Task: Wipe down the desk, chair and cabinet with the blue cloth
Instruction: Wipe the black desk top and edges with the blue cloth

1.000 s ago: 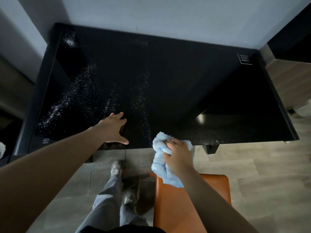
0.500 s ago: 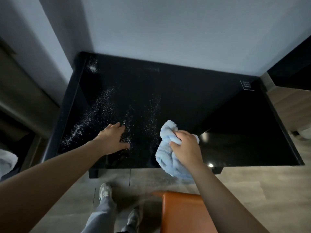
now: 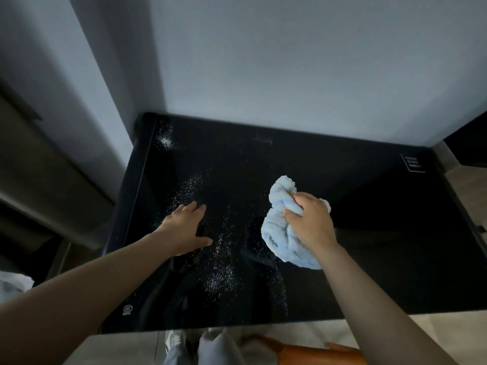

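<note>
A glossy black desk (image 3: 369,272) fills the middle of the view, with white dust specks (image 3: 221,275) scattered over its left half. My right hand (image 3: 311,222) grips a bunched light-blue cloth (image 3: 282,233) over the desk's centre; whether the cloth touches the surface is unclear. My left hand (image 3: 187,230) rests flat on the desk with fingers spread, left of the cloth. The orange chair (image 3: 303,351) shows only as a strip at the bottom edge, below the desk's front.
A pale wall rises behind the desk. A dark unit (image 3: 39,185) stands to the left and wood-toned furniture (image 3: 469,191) to the right. My legs and a shoe (image 3: 174,343) stand on the floor at the desk's front edge.
My right hand has carried the cloth from over the chair, past the front edge, to above the desk's middle. The view has tilted up and closer. My left hand has stayed on the desk.
</note>
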{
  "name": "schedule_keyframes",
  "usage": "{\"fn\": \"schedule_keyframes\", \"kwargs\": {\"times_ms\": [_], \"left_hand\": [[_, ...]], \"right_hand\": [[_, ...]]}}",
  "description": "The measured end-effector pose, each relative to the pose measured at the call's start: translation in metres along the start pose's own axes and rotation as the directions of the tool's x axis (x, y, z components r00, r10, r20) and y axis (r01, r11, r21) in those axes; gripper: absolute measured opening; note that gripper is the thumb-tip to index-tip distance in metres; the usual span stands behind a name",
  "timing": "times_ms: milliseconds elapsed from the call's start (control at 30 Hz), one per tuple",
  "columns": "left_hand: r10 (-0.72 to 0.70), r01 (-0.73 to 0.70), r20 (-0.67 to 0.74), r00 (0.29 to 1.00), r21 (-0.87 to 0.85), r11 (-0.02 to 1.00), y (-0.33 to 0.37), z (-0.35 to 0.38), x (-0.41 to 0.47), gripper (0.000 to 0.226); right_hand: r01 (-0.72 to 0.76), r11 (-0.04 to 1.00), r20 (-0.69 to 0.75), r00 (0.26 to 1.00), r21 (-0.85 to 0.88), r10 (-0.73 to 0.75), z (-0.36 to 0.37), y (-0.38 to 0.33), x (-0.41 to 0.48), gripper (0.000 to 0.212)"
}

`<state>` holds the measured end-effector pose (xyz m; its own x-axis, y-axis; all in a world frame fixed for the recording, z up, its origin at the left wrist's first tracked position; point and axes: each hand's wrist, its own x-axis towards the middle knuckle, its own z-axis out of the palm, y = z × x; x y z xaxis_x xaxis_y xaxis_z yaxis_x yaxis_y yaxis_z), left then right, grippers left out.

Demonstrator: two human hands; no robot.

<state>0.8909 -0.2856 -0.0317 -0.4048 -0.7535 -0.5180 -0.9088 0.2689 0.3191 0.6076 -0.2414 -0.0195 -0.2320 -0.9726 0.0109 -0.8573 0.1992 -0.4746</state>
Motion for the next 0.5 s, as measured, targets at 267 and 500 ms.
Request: {"fn": "schedule_keyframes", "kwargs": {"times_ms": [267,500], "left_hand": [[-0.059,0.059,0.011,0.998,-0.007,0.998,0.008,-0.021,0.057,0.096],[-0.117,0.116,0.027,0.993,0.057,0.992,0.018,-0.038,0.110,0.103]], "right_hand": [[0.049,0.998,-0.005,0.999,0.032,-0.049,0.000,0.000,0.089,0.010],[0.069,0.997,0.018,0.997,0.016,-0.070,0.000,0.023,0.174,0.010]]}}
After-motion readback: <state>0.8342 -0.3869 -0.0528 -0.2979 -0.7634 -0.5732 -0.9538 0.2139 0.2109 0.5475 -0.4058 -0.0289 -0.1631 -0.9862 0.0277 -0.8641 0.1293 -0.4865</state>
